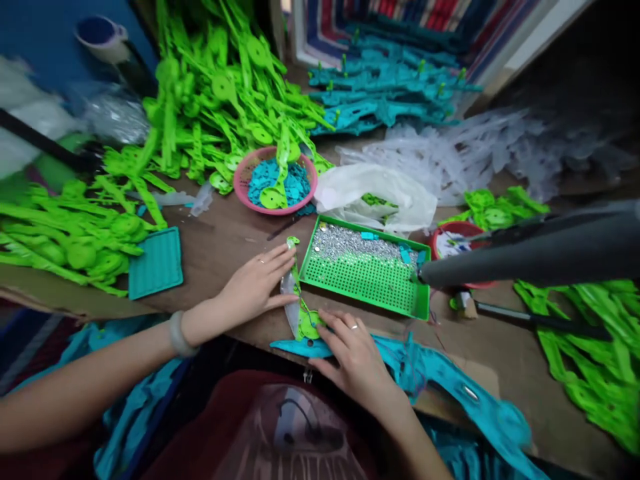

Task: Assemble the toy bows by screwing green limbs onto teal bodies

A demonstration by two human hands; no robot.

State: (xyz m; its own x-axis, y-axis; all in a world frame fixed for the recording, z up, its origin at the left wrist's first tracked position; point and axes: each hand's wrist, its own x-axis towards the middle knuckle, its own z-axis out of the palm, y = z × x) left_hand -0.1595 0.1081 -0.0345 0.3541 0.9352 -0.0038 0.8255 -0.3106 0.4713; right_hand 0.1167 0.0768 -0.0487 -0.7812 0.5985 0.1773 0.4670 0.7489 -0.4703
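Your left hand (263,281) lies over the upper end of a narrow green part (294,263), its fingertips on it, while the thumb reaches to the part's middle. That thumb and those fingers are apart, not closed together. Your right hand (354,353) has its fingertips at the wide lower end of the same green part; its thumb sits lower, by the near edge of a long teal part (450,380). You cannot tell from this view whether that hand is clamped on anything.

The green part is between your hands at the table's (240,233) near edge, with a clear plastic piece (289,303) along its left side. Its lower end meets the teal part, which runs off to the right, under your right hand.

Just beyond your right hand is a green tray (360,283) with small silvery pieces (350,243) heaped on its far side and a few teal bits. Past it, a white plastic bag (333,190) lies open. To its left, a pink bowl (241,190) holds teal pieces (300,183), with a green part lying on top. A red bowl (460,230) is near the tray's right end, partly behind a dark bar (530,250). Heaps of green parts (220,87) are at the left, far side and right.
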